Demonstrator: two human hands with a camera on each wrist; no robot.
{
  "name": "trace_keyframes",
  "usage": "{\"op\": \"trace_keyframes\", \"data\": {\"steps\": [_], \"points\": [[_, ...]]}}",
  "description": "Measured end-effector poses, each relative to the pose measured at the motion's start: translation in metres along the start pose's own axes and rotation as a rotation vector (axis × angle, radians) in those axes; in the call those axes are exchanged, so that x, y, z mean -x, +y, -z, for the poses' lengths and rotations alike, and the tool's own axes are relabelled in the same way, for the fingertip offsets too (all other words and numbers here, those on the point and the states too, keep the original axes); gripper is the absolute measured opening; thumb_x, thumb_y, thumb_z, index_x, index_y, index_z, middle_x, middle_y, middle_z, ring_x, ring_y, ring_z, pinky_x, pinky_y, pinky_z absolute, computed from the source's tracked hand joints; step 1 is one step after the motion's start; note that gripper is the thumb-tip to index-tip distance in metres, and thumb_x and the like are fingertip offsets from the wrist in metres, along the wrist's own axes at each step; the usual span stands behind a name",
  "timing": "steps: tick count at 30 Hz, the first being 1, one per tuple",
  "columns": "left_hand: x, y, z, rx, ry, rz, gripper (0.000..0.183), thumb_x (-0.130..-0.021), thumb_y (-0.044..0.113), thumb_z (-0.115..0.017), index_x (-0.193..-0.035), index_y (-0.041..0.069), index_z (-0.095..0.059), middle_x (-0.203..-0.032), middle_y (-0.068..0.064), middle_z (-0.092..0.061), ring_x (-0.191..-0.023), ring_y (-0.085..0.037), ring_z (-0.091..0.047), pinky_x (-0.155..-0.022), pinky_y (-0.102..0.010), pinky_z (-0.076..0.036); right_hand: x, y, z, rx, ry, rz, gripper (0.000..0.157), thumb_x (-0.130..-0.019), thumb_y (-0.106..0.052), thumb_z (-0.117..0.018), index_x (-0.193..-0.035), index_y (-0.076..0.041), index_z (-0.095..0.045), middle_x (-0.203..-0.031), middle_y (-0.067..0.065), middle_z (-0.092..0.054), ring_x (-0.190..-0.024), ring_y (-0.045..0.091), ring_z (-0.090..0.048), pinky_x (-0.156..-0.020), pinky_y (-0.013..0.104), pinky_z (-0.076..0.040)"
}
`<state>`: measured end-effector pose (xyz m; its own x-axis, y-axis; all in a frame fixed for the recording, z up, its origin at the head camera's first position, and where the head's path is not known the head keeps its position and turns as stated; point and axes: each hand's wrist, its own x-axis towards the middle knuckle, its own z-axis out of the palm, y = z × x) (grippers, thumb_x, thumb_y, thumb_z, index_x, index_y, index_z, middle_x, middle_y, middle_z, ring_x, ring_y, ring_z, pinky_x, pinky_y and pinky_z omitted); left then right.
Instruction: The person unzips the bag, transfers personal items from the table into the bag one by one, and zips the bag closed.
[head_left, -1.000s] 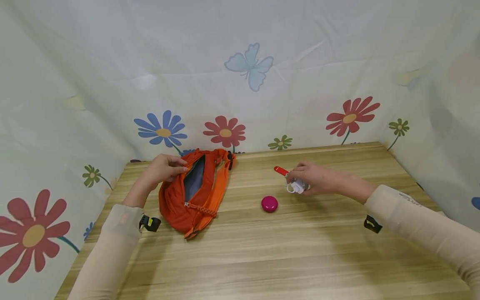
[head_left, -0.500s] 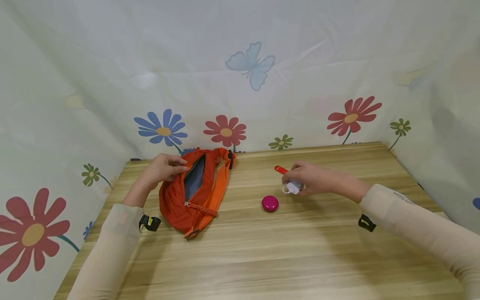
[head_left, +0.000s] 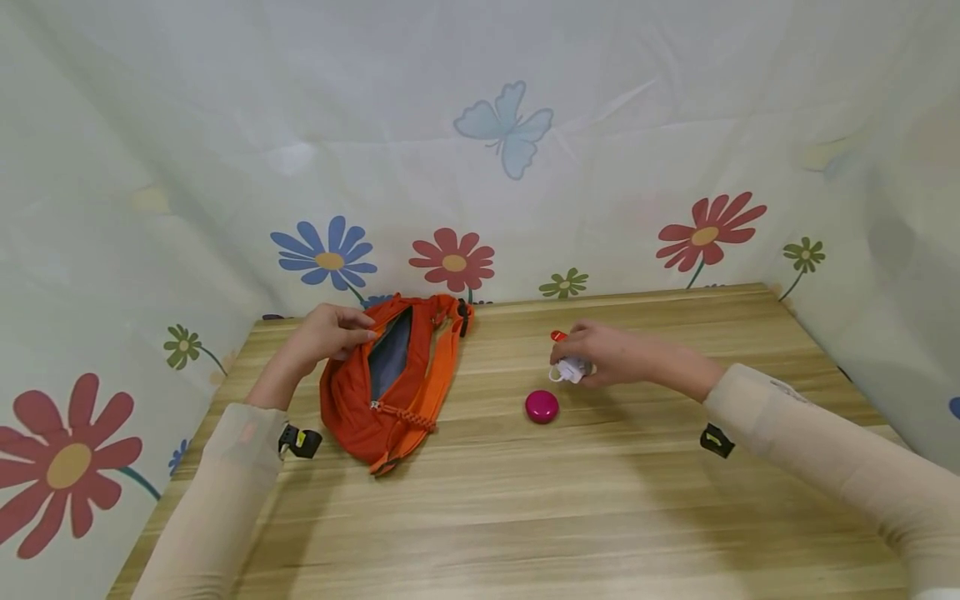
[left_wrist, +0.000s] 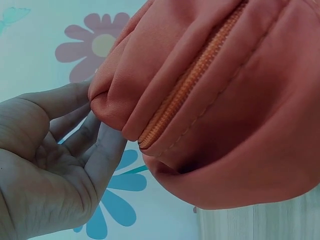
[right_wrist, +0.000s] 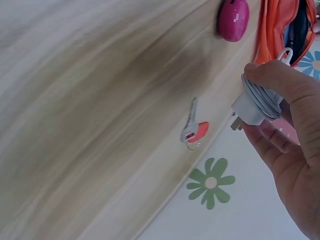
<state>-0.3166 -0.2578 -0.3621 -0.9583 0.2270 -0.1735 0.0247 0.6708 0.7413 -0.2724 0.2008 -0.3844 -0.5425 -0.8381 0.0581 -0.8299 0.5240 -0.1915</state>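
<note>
At the left of the table in the head view lies an orange waist bag (head_left: 347, 414), its zipped pocket gaping to a grey lining. My left hand (head_left: 322, 337) pinches the bag's upper left edge between thumb and fingers; the left wrist view shows the pinched fabric (left_wrist: 112, 107) beside a zipper. My right hand (head_left: 618, 354) grips a white plug charger (right_wrist: 252, 105) with its cable wound round it, held above the table. Metal prongs poke out below the charger. A glossy magenta rounded object (head_left: 542, 407) lies between the bag and my right hand.
A key (right_wrist: 190, 129) with a red tag (right_wrist: 201, 131) lies on the table beyond my right hand, mostly hidden in the head view. The wooden table (head_left: 480, 517) meets a flower-printed curtain (head_left: 390, 167) at the back and sides.
My right hand has moved left with the charger, towards the magenta object and the bag, and now covers more of the red tag. My left hand keeps its hold on the bag's edge.
</note>
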Motion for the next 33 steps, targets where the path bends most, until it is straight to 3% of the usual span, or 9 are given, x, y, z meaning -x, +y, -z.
{"op": "trace_keyframes", "data": {"steps": [8, 17, 33], "points": [[0.002, 0.000, -0.001, 0.009, 0.002, -0.001, 0.029, -0.099, 0.014, -0.068, -0.123, -0.003, -0.068, -0.106, -0.014, -0.073, -0.080, -0.019, -0.060, -0.068, -0.030, -0.057, -0.016, -0.004, 0.006, 0.040, 0.024, 0.053, 0.045, -0.079, -0.010, -0.087, -0.120, -0.008, -0.070, -0.120, 0.007, -0.070, -0.111, 0.032, -0.059, -0.091, 0.043, -0.054], [0.003, 0.000, 0.000, 0.015, -0.003, 0.013, 0.030, -0.100, 0.014, -0.067, -0.124, -0.003, -0.067, -0.106, -0.013, -0.072, -0.079, -0.019, -0.059, -0.068, -0.029, -0.056, -0.033, -0.014, 0.008, 0.058, 0.010, 0.085, 0.043, -0.082, -0.013, -0.084, -0.123, -0.013, -0.069, -0.125, 0.005, -0.068, -0.115, 0.030, -0.058, -0.096, 0.042, -0.053], [0.007, 0.002, 0.002, 0.019, 0.017, -0.007, 0.029, -0.099, 0.014, -0.067, -0.122, -0.003, -0.069, -0.105, -0.014, -0.074, -0.076, -0.017, -0.061, -0.066, -0.028, -0.057, -0.068, -0.023, 0.011, 0.045, 0.068, 0.171, 0.044, -0.082, -0.010, -0.084, -0.123, -0.010, -0.068, -0.124, 0.008, -0.068, -0.110, 0.030, -0.058, -0.095, 0.041, -0.052]]}}
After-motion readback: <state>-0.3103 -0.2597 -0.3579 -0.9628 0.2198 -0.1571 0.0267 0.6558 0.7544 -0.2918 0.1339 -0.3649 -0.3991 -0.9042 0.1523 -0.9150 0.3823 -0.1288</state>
